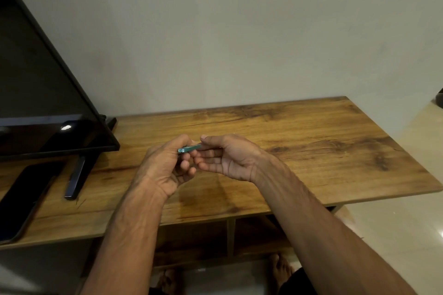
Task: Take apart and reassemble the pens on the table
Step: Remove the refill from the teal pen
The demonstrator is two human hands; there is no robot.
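Note:
A green pen (189, 148) is held level above the wooden table (311, 151), near its middle. My left hand (165, 167) is curled around the pen's left end, where a small clip end shows. My right hand (227, 155) pinches the pen's right end between thumb and fingers, palm turned up. Most of the pen is hidden inside the two hands. No other pen shows on the table.
A black television (43, 93) stands on its foot (76, 177) at the table's left. A dark phone (26, 201) lies flat at the front left edge. The table's right edge (407, 151) drops to a pale tiled floor. Bare feet show below the shelf.

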